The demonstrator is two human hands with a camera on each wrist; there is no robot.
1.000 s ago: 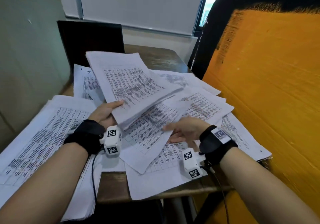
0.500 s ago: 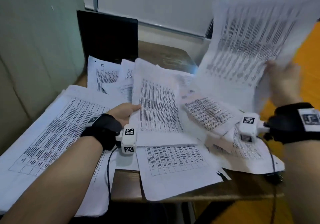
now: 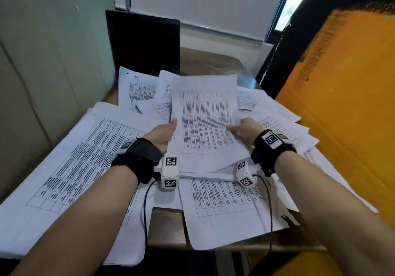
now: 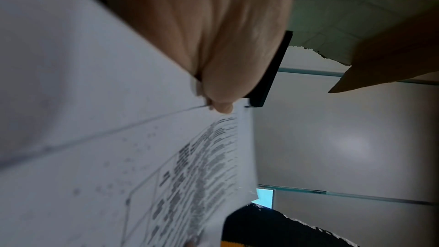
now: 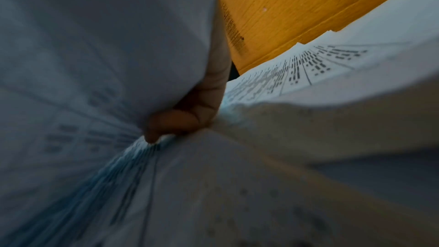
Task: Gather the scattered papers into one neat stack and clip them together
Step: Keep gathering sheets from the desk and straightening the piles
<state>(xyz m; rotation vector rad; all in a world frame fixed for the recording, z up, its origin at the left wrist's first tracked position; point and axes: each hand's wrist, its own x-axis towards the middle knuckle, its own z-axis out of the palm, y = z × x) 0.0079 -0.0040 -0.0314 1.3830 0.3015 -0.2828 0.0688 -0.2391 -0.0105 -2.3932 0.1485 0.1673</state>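
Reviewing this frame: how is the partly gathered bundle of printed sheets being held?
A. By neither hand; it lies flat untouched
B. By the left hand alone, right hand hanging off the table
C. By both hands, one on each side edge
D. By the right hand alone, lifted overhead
C: in the head view the left hand and the right hand each hold a side edge of the bundle above the scattered papers.
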